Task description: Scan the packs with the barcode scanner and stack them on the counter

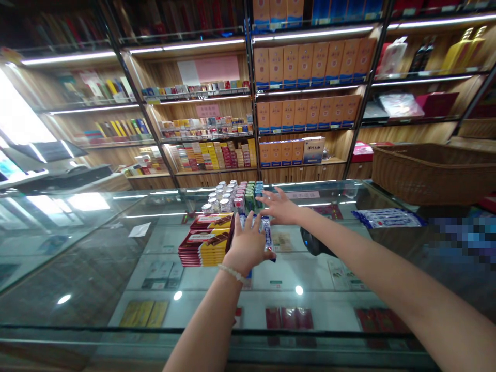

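Note:
My left hand (248,243) is closed round a bundle of blue-and-white packets (267,232) resting on the glass counter (116,248). Just left of it lies a stack of red-and-yellow chocolate bars (205,240). My right hand (279,206) reaches forward with fingers spread and holds nothing; its fingertips are at a cluster of small round containers with white, pink, green and blue lids (232,196). A bead bracelet circles my left wrist.
A black handheld device (314,243) lies under my right forearm. More blue-and-white packets (387,218) lie at the right, beside a wicker basket (426,173). Shelves of orange boxes (310,64) and cigarette packs stand behind. A monitor (46,152) sits at the far left.

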`<state>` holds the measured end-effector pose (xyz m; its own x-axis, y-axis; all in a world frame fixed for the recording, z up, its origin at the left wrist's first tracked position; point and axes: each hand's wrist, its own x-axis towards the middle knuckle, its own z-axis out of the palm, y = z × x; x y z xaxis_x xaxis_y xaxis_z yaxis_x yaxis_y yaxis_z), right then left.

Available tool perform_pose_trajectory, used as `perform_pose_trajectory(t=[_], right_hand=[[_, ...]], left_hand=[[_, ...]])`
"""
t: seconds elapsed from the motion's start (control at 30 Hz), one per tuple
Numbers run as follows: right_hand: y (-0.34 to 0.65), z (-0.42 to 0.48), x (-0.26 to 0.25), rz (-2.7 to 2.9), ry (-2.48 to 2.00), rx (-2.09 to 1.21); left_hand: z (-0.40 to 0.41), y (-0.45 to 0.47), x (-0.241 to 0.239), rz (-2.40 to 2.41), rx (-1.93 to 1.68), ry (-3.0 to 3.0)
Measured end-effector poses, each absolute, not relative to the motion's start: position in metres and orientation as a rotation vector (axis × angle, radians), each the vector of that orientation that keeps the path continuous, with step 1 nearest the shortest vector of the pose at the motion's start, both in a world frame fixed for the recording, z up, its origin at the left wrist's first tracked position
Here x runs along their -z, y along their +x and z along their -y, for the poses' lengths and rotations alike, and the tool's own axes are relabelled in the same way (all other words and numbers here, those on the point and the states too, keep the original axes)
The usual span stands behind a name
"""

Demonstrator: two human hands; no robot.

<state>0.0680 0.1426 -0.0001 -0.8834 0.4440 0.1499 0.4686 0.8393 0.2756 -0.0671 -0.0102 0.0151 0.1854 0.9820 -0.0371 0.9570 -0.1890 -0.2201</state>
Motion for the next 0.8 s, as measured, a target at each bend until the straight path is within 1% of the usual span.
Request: perform_pose_trajectory(t=[0.37,0.8], right_hand=[[0.081,-0.139,-0.011,3.056,-0.789,0.450],[0.082,-0.142,-0.008,3.070,-0.744,0.390]], left_hand=[[0.006,-0.070,-0.010,1.872,-0.267,-2.372],[0.006,-0.071,-0.010,1.874,-0.224,-2.406]])
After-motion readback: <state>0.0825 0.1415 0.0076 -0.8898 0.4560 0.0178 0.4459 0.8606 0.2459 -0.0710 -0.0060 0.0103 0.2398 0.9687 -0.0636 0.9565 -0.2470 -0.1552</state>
